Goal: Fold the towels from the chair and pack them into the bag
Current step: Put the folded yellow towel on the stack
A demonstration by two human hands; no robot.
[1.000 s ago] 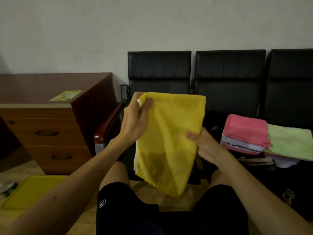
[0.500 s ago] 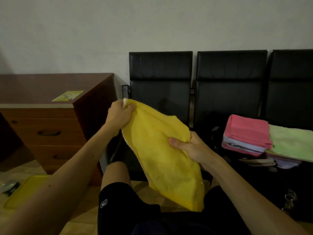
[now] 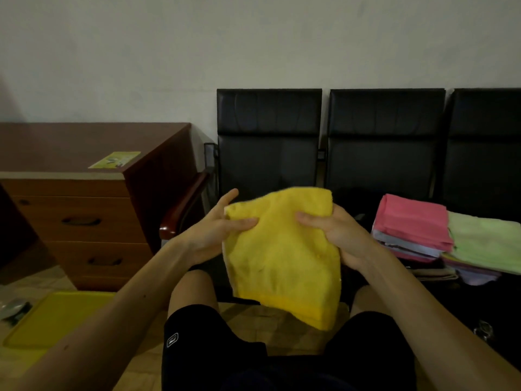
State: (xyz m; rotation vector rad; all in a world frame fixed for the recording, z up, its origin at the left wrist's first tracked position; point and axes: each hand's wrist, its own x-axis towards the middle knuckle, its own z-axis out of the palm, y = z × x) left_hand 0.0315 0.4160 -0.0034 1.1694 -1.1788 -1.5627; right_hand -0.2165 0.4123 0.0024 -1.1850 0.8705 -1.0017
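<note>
A yellow towel [image 3: 284, 258] hangs folded in front of me above my knees. My left hand [image 3: 217, 230] grips its upper left edge, thumb across the front. My right hand [image 3: 335, 232] grips its upper right edge, fingers curled over the cloth. On the black chair seat to the right lies a stack of folded towels, a pink towel [image 3: 414, 221] on top of it and a light green towel [image 3: 487, 244] beside that. A dark bag [image 3: 485, 311] sits low at the right, hard to make out.
Three black chairs [image 3: 270, 148] stand along the wall ahead. A wooden drawer cabinet [image 3: 84, 204] is at the left, a wooden armrest [image 3: 183, 204] beside it. A yellow tray [image 3: 53, 317] lies on the tiled floor at lower left.
The towel hung long from my raised left hand, my right hand folding it up. Now both hands have come together lower, holding it as a shorter folded piece.
</note>
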